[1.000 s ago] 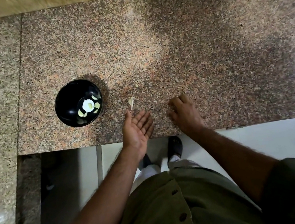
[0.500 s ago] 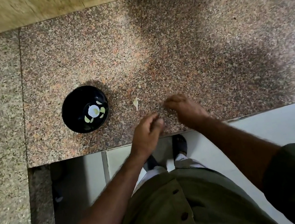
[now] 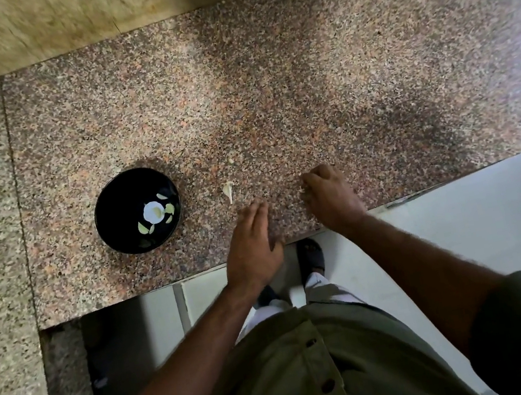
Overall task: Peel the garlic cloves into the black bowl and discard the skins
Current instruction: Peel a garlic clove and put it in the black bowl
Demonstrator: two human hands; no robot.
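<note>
Granite counter [image 3: 268, 91]: left hand [image 3: 254, 250] flat, fingers straight; right hand [image 3: 330, 197] curled, contents hidden.

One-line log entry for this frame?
left hand: flat on counter | right hand: curled | skin scrap: loose | black bowl: cloves inside

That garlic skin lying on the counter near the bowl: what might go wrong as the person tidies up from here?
The garlic skin lies beyond the left hand, so a sweep toward the counter edge may miss it. Swept scraps could drop to the floor. A smaller scrap farther back, near the black bowl, is easily overlooked.
</note>
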